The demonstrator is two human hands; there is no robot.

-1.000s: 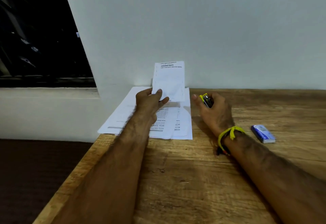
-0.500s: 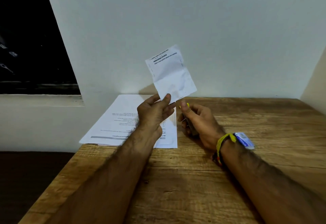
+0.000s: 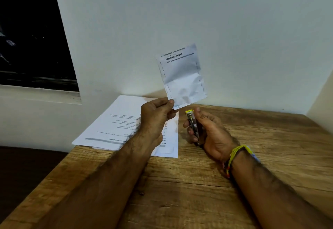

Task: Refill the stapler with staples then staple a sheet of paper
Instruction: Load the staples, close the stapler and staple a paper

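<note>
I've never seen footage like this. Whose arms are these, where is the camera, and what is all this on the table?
There is no machine here: these are a person's two bare arms, filmed by one wide-angle camera worn on their head, looking forward and down. That is why the arms reach in from the bottom of the picture.

The left hand pinches the lower corner of a small slip of paper and holds it upright in the air; it bears the printed words "REQUIRED PROPS". The right hand is curled around a small stapler with a yellow tip, just below and to the right of the slip, not touching it.

On the wooden table, against the wall, lies a loose stack of printed sheets. The right wrist wears a yellow wristband.
</note>
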